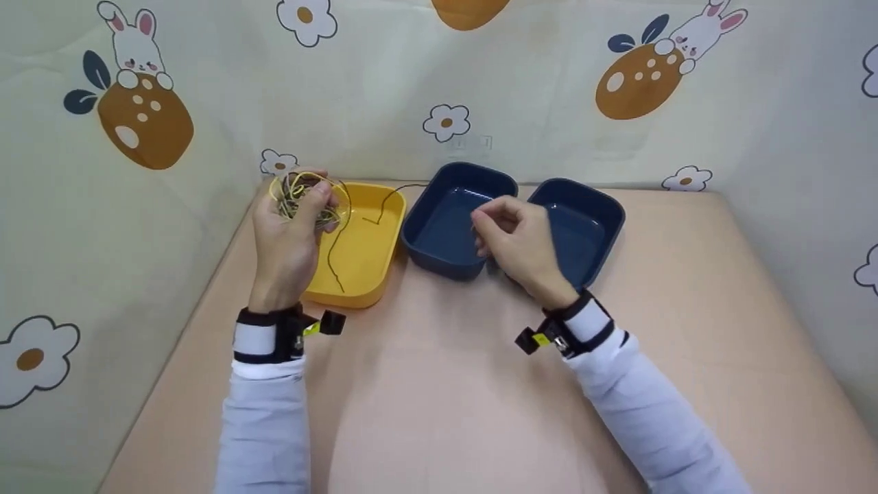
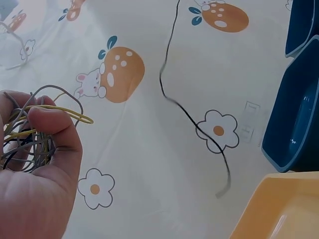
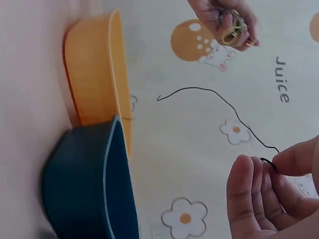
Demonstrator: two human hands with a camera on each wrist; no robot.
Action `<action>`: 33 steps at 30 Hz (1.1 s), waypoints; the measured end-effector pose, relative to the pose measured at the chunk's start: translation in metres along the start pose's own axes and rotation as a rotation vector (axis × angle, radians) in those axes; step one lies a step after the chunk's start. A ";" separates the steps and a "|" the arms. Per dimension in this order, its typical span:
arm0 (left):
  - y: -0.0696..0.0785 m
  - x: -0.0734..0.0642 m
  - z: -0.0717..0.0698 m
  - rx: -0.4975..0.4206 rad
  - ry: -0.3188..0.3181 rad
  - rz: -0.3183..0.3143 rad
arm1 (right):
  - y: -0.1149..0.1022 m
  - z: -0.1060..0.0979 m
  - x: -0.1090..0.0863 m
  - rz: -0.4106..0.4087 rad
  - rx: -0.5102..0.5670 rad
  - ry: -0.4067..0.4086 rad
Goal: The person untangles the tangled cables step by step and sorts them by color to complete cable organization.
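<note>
My left hand [image 1: 285,240] grips a tangled bundle of wires [image 1: 302,199], yellow, grey and black, with the thumb pressed over it. A dark loose strand [image 1: 330,257] hangs from the bundle over the yellow bin [image 1: 363,250]. Above the middle blue bin [image 1: 439,264], my right hand [image 1: 521,240] pinches one end of a single black wire [image 3: 194,88] between thumb and fingers. That wire trails leftward through the air, its bent free end over the yellow bin in the head view. A gap separates it from the bundle in the right wrist view.
A second dark blue bin [image 1: 610,240] stands to the right, partly hidden by my right hand. All the bins sit along the back of the pink tabletop [image 1: 453,398]. Behind them rises a patterned cloth backdrop [image 1: 535,89].
</note>
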State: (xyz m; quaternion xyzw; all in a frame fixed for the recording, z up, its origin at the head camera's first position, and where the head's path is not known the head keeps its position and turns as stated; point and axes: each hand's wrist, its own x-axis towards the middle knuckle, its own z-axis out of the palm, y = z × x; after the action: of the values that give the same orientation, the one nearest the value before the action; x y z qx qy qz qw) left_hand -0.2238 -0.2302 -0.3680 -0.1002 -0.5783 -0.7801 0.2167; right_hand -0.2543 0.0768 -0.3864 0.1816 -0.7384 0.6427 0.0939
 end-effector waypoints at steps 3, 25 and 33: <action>0.001 0.001 0.000 0.002 0.001 0.001 | 0.000 0.029 0.009 0.065 -0.045 -0.033; 0.001 0.000 0.010 -0.011 -0.037 -0.003 | 0.017 0.126 0.024 0.236 -0.212 -0.420; -0.007 -0.007 0.021 0.020 -0.123 -0.060 | 0.020 0.088 0.011 0.090 -0.147 -0.399</action>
State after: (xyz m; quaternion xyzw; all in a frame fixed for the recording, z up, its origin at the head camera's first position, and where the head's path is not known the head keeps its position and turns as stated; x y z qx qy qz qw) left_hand -0.2230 -0.2073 -0.3708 -0.1282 -0.6011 -0.7728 0.1584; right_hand -0.2642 -0.0093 -0.4147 0.2647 -0.7945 0.5420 -0.0701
